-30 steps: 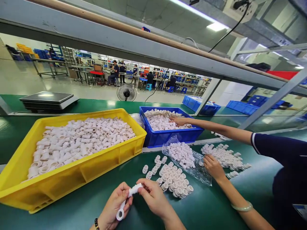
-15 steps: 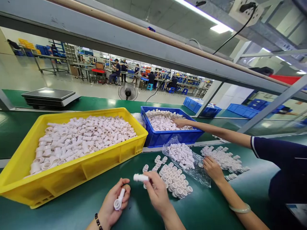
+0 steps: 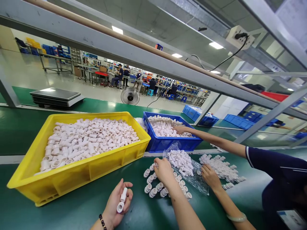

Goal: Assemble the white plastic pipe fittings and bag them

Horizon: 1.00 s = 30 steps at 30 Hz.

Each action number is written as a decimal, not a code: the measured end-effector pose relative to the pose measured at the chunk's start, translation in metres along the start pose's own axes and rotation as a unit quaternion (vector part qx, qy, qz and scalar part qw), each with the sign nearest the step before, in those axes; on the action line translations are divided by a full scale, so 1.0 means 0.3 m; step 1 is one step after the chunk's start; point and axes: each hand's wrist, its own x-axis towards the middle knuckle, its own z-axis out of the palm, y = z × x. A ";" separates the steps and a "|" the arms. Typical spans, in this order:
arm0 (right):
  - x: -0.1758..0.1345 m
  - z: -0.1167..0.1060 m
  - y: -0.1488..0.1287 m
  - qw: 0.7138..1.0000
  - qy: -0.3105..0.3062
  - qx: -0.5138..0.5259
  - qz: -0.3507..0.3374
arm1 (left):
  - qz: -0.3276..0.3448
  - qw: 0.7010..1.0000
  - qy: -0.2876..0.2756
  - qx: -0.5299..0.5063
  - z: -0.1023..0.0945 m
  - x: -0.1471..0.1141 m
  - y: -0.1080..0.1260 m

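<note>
My left hand [image 3: 117, 203] is palm up at the bottom centre, fingers curled round a white plastic pipe fitting [image 3: 123, 195] whose round open end faces me. Over a group of white fittings standing close together on the bench [image 3: 153, 192], my right hand [image 3: 165, 172] reaches down with bent fingers. Its fingertips close on a white fitting at the far left part of that group, mostly covered by the fingers. The hand and forearm hide the middle of the group.
A yellow bin [image 3: 93, 169] full of white fittings stands left. A co-worker's hand [image 3: 181, 129] is in a blue bin [image 3: 172, 144] of fittings; the other [image 3: 211, 175] lies by a clear plastic bag [image 3: 198, 182] and loose fittings [image 3: 222, 164]. A scale [image 3: 56, 95] sits behind.
My right hand has moved from beside my left hand, where it held a white fitting, up and right to the group. My left hand keeps its hold. The view has shifted slightly.
</note>
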 end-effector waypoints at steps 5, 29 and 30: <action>0.031 0.039 0.004 0.999 -0.027 -0.020 -0.010 | 0.029 0.999 0.029 0.001 -0.006 -0.001 -0.009; 0.726 0.008 0.191 0.996 -0.091 -0.008 0.014 | -0.077 0.995 0.022 -0.055 -0.023 0.047 0.010; 0.737 0.016 0.191 0.994 -0.107 -0.009 0.005 | -0.076 0.996 0.017 -0.049 -0.024 0.049 0.006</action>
